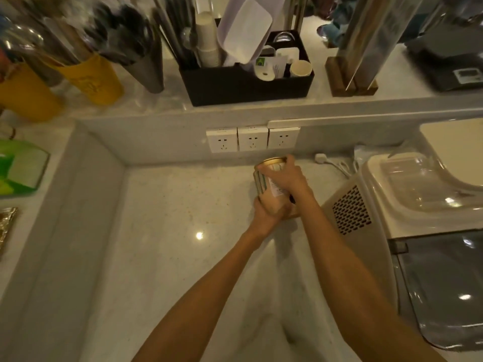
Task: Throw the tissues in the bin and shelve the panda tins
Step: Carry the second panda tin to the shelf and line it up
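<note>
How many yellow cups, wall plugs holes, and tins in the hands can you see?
Yellow cups: 2
Wall sockets: 3
Tins held in the hands: 1, gripped by the left hand and the right hand
Total: 6

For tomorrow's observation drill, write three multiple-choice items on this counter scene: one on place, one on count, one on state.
1. Where are the wall sockets?
A. Behind the tin
B. On the floor
C. On the black organiser

2. How many sockets?
A. One
B. Three
C. Five

3. How is the tin held?
A. Lying untouched
B. In both hands
C. Inside the organiser

Answers: 1 A, they sit on the backsplash beyond it. 2 B, three white plates side by side. 3 B, the right hand grips its top, the left hand its lower part.
</note>
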{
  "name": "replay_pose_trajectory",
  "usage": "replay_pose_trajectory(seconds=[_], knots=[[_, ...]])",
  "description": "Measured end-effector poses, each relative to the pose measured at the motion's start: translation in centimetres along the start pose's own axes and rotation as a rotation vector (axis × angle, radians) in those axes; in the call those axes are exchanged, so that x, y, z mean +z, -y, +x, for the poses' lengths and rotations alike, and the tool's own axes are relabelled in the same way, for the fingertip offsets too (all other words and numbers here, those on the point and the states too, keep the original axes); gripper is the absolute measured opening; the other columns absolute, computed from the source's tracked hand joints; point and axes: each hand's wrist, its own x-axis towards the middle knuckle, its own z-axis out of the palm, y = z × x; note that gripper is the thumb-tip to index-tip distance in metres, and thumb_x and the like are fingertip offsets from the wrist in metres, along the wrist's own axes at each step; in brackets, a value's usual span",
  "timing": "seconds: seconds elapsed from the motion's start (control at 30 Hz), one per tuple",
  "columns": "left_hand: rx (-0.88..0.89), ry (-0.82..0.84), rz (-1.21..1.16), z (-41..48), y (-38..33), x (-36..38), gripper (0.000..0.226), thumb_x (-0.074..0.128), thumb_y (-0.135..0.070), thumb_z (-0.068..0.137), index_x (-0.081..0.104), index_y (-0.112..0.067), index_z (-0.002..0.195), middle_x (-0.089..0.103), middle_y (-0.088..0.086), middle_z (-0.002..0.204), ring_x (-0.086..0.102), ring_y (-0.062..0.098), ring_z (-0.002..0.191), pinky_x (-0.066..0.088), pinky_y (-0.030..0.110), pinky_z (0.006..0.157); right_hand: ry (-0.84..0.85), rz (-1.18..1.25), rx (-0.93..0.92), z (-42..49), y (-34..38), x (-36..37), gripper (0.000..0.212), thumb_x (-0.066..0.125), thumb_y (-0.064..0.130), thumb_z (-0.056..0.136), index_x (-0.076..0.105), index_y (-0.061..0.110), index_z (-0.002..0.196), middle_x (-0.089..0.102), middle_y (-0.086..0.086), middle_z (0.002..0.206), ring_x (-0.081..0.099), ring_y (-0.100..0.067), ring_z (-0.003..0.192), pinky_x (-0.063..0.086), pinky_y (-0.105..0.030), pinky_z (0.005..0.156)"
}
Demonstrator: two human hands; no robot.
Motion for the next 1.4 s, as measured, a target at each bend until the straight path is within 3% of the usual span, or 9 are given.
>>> replay_pose_trajectory(seconds=[0.13, 0.23, 0.4, 0.5, 0.6, 0.73, 0.93, 1.1, 1.4], knots=[[0.159, -0.049, 0.001, -4.7, 1.9, -3.5, 0.121, 0.088, -0.027, 0.072, -0.001, -0.019, 0.155, 0.03, 0.011, 0.156, 0.044, 0.025, 0.136, 0.047, 0.047, 0.108, 0.05, 0.125, -0.112, -6.0, 1.2, 1.7, 0.107, 0.073, 0.073, 0.061, 0.022, 0.029, 0.145, 0.048, -0.015, 0.137, 0.055, -0.037, 0.119, 0.051, -0.053, 0.098], [0.205, -0.124, -0.069, -10.8, 4.0, -7.0, 0.134, 0.084, -0.063, 0.055, 0.002, -0.025, 0.155, 0.032, 0.0, 0.153, 0.046, 0.014, 0.132, 0.05, 0.038, 0.103, 0.174, 0.067, -0.225, -11.7, 1.9, 4.0, 0.096, 0.06, 0.081, 0.06, 0.03, 0.036, 0.139, 0.048, -0.01, 0.13, 0.059, -0.03, 0.11, 0.054, -0.048, 0.094], [0.262, -0.033, -0.263, -23.1, 9.6, -15.1, 0.091, 0.077, -0.061, 0.072, 0.022, -0.051, 0.145, 0.038, -0.004, 0.154, 0.052, 0.01, 0.132, 0.056, 0.03, 0.094, 0.506, 0.126, -0.415, -20.6, 3.4, 7.8, 0.064, 0.051, 0.073, 0.084, 0.038, 0.045, 0.14, 0.051, -0.005, 0.133, 0.062, -0.013, 0.108, 0.055, -0.022, 0.077], [0.242, 0.072, -0.466, -30.5, 13.0, -18.1, 0.096, 0.074, -0.055, 0.079, 0.016, -0.032, 0.152, 0.043, 0.008, 0.153, 0.048, 0.029, 0.137, 0.045, 0.049, 0.108, 0.765, 0.15, -0.442, -26.5, 4.6, 11.3, 0.065, 0.052, 0.07, 0.081, 0.041, 0.045, 0.14, 0.056, 0.001, 0.13, 0.065, -0.013, 0.106, 0.056, -0.025, 0.076], [0.27, 0.086, -0.676, -38.2, 17.1, -19.8, 0.088, 0.066, -0.041, 0.091, 0.008, -0.013, 0.152, 0.051, 0.009, 0.147, 0.049, 0.028, 0.135, 0.046, 0.037, 0.107, 0.985, 0.09, -0.469, -32.3, 5.1, 16.4, 0.054, 0.058, 0.064, 0.082, 0.052, 0.043, 0.132, 0.062, 0.001, 0.124, 0.066, -0.017, 0.104, 0.058, -0.035, 0.08], [0.306, -0.155, -0.843, -48.7, 21.7, -20.7, 0.112, 0.079, -0.048, 0.077, 0.012, -0.004, 0.155, 0.029, 0.03, 0.155, 0.033, 0.046, 0.141, 0.038, 0.053, 0.112, 1.144, -0.057, -0.565, -42.4, 5.4, 24.6, 0.035, 0.064, 0.059, 0.081, 0.065, 0.042, 0.112, 0.071, 0.007, 0.107, 0.068, -0.015, 0.099, 0.058, -0.032, 0.074], [0.378, -0.641, -0.91, -65.4, 28.8, -20.7, 0.106, 0.082, -0.047, 0.074, 0.019, -0.022, 0.155, 0.036, 0.022, 0.155, 0.036, 0.044, 0.141, 0.026, 0.064, 0.116, 1.403, -0.225, -0.873, -61.7, 3.5, 35.5, 0.044, 0.06, 0.076, 0.072, 0.062, 0.048, 0.106, 0.069, 0.02, 0.101, 0.067, 0.002, 0.093, 0.052, -0.018, 0.073], [0.27, -1.193, -0.822, -79.0, 33.8, -19.2, 0.1, 0.087, -0.057, 0.061, 0.028, -0.047, 0.141, 0.062, -0.013, 0.134, 0.061, 0.015, 0.124, 0.054, 0.033, 0.099, 1.698, -0.266, -1.021, -79.5, -0.5, 41.6, 0.036, 0.064, 0.054, 0.086, 0.06, 0.035, 0.116, 0.067, 0.007, 0.11, 0.069, -0.008, 0.095, 0.057, -0.024, 0.072], [0.309, -2.074, -0.595, -104.3, 35.8, -19.3, 0.098, 0.086, -0.062, 0.057, 0.041, -0.033, 0.139, 0.068, -0.008, 0.127, 0.071, 0.009, 0.106, 0.06, 0.022, 0.076, 2.382, -0.15, -1.305, -113.7, -2.2, 43.7, 0.061, 0.056, 0.051, 0.09, 0.038, 0.031, 0.144, 0.053, -0.002, 0.138, 0.062, -0.016, 0.117, 0.054, -0.032, 0.092]])
